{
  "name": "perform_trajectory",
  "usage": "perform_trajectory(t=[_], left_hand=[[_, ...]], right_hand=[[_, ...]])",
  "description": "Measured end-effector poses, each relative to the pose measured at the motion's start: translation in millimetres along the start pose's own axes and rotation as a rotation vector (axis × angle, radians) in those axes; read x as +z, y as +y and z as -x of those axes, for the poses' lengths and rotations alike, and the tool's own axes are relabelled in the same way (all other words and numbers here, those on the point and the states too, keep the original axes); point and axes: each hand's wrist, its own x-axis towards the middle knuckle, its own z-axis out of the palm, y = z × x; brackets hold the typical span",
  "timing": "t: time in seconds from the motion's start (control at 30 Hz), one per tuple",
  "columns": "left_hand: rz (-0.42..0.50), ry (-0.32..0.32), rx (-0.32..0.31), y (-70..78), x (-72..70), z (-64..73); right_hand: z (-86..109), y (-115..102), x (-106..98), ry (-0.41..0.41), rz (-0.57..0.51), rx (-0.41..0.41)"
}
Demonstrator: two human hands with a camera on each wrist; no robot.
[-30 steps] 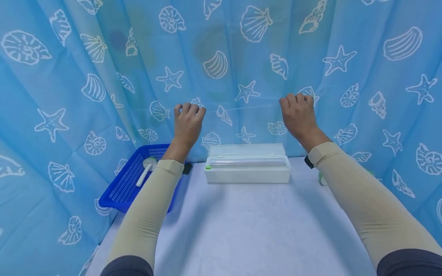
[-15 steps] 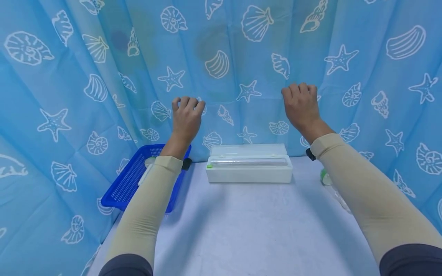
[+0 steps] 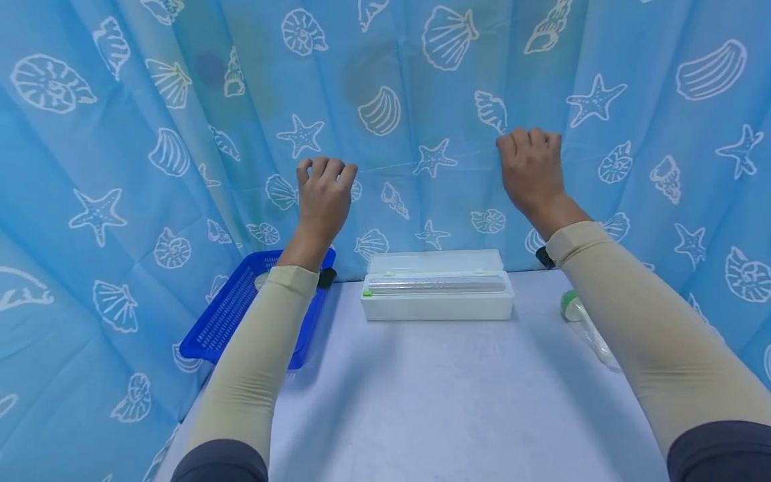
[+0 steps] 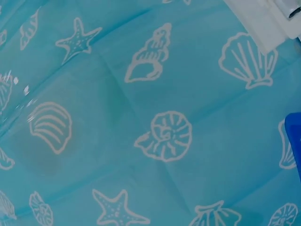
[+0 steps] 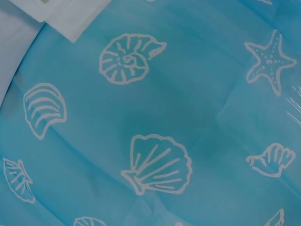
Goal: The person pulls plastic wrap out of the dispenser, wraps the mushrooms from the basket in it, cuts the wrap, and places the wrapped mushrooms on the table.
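Note:
A sheet of clear cling film [image 3: 394, 165] spans the space between both raised hands; only its faint upper edge and some glints show. My left hand [image 3: 325, 194] pinches its left end with curled fingers. My right hand [image 3: 533, 167], a little higher, grips the right end. The fingertips are hidden behind the knuckles. Below and between the hands stands a white dispenser box [image 3: 438, 309] with its clear lid [image 3: 436, 261] raised. Inside lies a roll of film [image 3: 436, 284]. Neither hand appears in the wrist views, where glints of film [image 4: 28, 94] show at the edge.
A blue plastic basket [image 3: 211, 335] stands at the left, partly behind the left forearm, with a pale item in it mostly covered. At the right lies a green-ended, film-wrapped item [image 3: 587, 328]. A blue shell-print curtain [image 3: 421, 100] hangs behind the white table [image 3: 452, 402].
Both hands have risen, the right one further and slightly rightward, so the film's edge now slopes up to the right. More of the green-ended item has come into sight.

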Motion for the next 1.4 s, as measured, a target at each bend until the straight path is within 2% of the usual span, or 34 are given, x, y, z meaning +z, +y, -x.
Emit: perform_trajectory(t=[0.2,0.47,0.93,1.17,1.3,1.4], left_hand=[[0.002,-0.005,0.001,-0.7,-7.8,-7.0],[-0.002,0.031,0.018,-3.1,-13.1,-11.0],[0.003,0.019,0.029,-6.0,-28.8,-18.2],[0.047,0.022,0.053,-5.1,-38.8,-11.0],[0.082,0.000,0.100,-1.1,-52.1,-2.6],[0.106,-0.016,0.149,3.8,-65.8,3.3]], right_hand=[[-5.0,1,-5,0.016,-0.001,0.009],[-10.6,0,-13,-0.002,-0.004,0.028],[-19.3,-1,-27,0.038,-0.027,0.030],[-12.5,1,-38,0.018,-0.106,0.009],[1.0,3,-52,-0.011,-0.162,-0.006],[10.6,4,-62,0.003,-0.187,-0.032]])
